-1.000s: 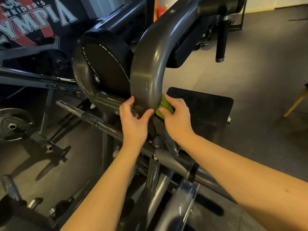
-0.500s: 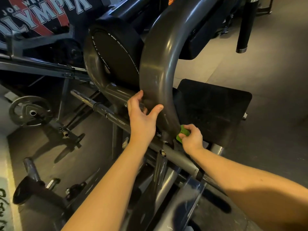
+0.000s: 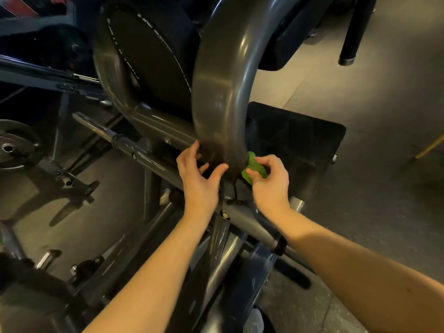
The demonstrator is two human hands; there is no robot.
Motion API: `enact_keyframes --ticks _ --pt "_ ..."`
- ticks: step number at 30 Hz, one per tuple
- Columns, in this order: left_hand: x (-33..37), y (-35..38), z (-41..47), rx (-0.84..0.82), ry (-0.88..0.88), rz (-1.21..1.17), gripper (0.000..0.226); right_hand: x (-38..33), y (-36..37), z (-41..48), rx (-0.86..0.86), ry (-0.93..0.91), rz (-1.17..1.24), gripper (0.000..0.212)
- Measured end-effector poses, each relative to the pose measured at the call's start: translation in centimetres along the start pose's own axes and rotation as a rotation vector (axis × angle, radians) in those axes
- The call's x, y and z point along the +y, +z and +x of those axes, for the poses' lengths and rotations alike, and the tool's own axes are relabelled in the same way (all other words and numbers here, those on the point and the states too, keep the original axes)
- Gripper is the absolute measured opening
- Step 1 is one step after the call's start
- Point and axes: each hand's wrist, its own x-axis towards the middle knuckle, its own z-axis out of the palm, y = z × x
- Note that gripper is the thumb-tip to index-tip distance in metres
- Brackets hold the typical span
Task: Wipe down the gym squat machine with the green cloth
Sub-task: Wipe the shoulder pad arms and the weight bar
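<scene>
- The left hand (image 3: 199, 179) is at the bottom end of the big curved grey bar (image 3: 221, 92) of the squat machine.
- Its fingers are spread open. The thumb touches the front of the bar and the other fingers reach round the left side. It is not squeezing anything.
- The right hand (image 3: 270, 182) is just to the right of the same bar end.
- This hand pinches the green cloth (image 3: 253, 168) between the thumb and fingers.
- The cloth is bunched up small. It is pressed against the right side of the bar, low down where the bar meets the frame.
- Behind the cloth lies a flat black foot plate (image 3: 300, 145).
- Left of the curved bar is a big round black pad (image 3: 149, 58) with white stitches round its edge.
- A second curved grey bar (image 3: 113, 75) runs round the left side of that pad.
- A long thin steel rod (image 3: 120, 140) slants across below the pad, toward the hands.
- A bolt (image 3: 224, 214) sits on the frame just under the two hands.
- A weight plate (image 3: 14, 147) lies on the floor (image 3: 372, 188) at the far left.
- A black post (image 3: 353, 32) hangs down at the top right.
- Both arms are bare and reach in from the bottom.
</scene>
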Motion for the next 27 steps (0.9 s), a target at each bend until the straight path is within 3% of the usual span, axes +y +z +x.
enact_keyframes --ticks 5,9,11,15,19,27 --pt "-1.3 0.9 -0.5 0.018 -0.024 -0.031 0.079 5.7 1.4 -0.1 0.015 0.255 -0.059 0.025" --pt "-3.5 1.7 -1.6 0.028 -0.194 -0.095 0.059 6.3 1.9 0.2 0.018 0.462 -0.058 0.025" --pt "-4.4 2.0 -2.0 -0.020 -0.274 -0.099 0.048 4.1 1.8 0.2 0.043 0.439 0.000 0.025" --pt "-5.1 2.4 -2.1 -0.056 -0.281 -0.066 0.028 -1.5 0.7 -0.3 0.058 0.188 0.114 0.024" --pt "-5.4 2.0 -1.6 -0.076 -0.275 -0.052 0.022 -0.8 0.9 -0.7 0.067 0.119 0.024 0.023" --pt "-6.1 2.1 -1.7 -0.107 -0.280 -0.025 0.018 6.3 2.7 1.2 0.043 0.591 -0.243 0.020"
